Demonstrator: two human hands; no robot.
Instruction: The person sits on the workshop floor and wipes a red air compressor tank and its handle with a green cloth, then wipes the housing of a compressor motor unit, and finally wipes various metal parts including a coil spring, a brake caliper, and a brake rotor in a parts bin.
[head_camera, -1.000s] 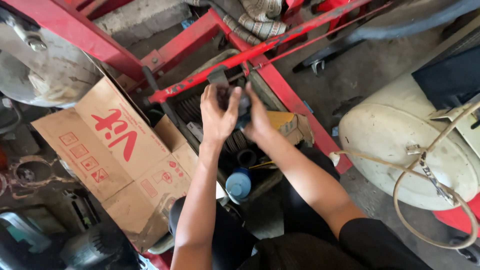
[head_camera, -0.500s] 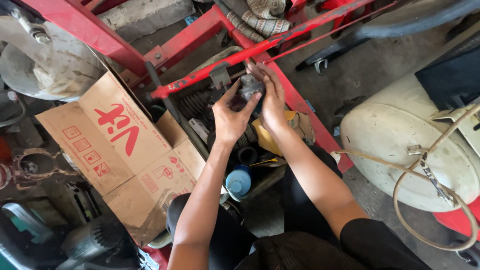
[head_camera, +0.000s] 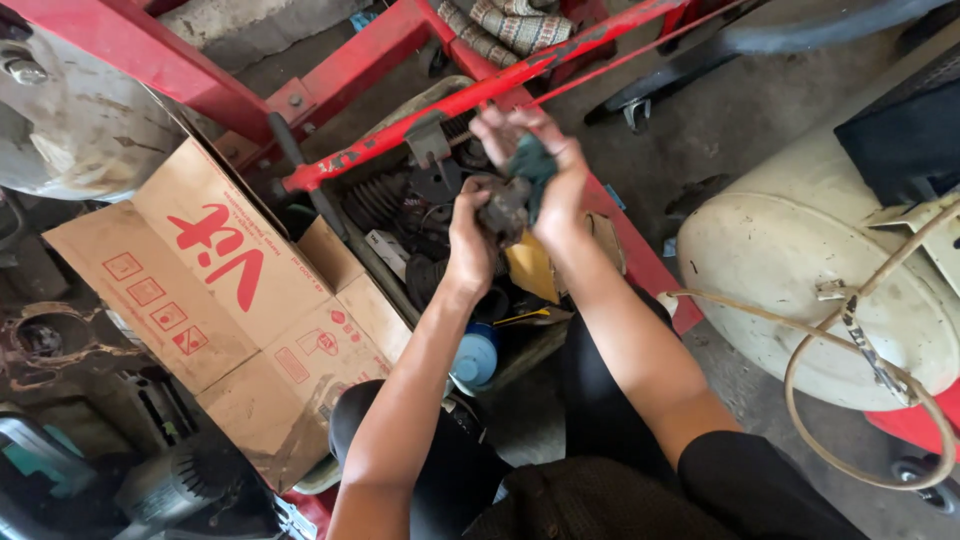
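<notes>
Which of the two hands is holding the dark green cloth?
The right hand, the higher one in the view, grips the dark green cloth. The left hand, just below, holds the dark, dirty metal part instead.

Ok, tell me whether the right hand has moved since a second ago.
Yes. The right hand has lifted off the dark metal part toward the red bar above it, now clutching a teal rag.

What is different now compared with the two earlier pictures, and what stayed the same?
The right hand now presses a dark green rag against the small dirty metal part; no rag showed earlier. The left hand keeps its grip on the part. The cardboard box, red frame and cream tank have not moved.
</notes>
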